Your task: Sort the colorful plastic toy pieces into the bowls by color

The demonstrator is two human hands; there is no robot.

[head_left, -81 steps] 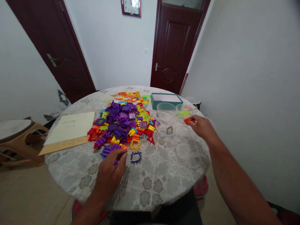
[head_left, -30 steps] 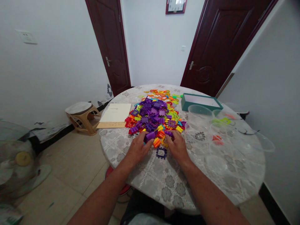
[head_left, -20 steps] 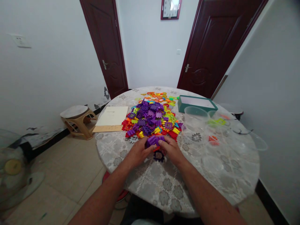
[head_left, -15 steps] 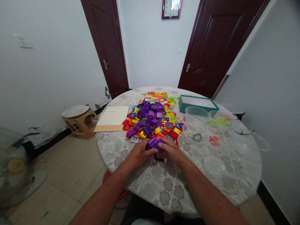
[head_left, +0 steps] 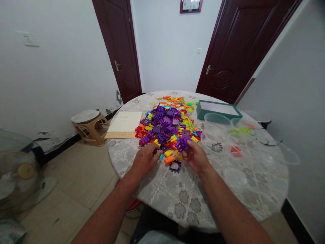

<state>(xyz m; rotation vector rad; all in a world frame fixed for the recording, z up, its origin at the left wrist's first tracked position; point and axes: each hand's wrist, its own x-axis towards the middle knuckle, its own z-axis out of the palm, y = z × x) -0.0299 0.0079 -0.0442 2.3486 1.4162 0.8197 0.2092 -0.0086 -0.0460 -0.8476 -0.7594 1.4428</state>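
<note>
My right hand (head_left: 196,156) grips a clump of purple plastic building pieces (head_left: 183,143) between thumb and fingers, raised at the front right of the pile. At the pile's front left edge is my left hand (head_left: 146,158), palm down, its thumb and bent fingers apart with nothing seen between them. Beside its thumb lies a small blue piece (head_left: 161,157). Yellow (head_left: 168,153) and orange connector pieces (head_left: 169,159) rest between the hands. A dark purple square frame piece (head_left: 175,166) lies flat in front of them. Purple pieces (head_left: 162,118) top the multicoloured heap.
A cream booklet (head_left: 124,122) lies left of the heap. At the back right stands a green box (head_left: 200,113). Clear plastic containers (head_left: 215,130), some holding coloured pieces, stand at the right with a loose grey gear-shaped piece (head_left: 217,147). The round table has a patterned cloth (head_left: 182,200).
My hands have moved apart. The purple clump, held between both before, is now in the right hand, lifted right. Yellow and orange pieces and the dark square frame now show between them.
</note>
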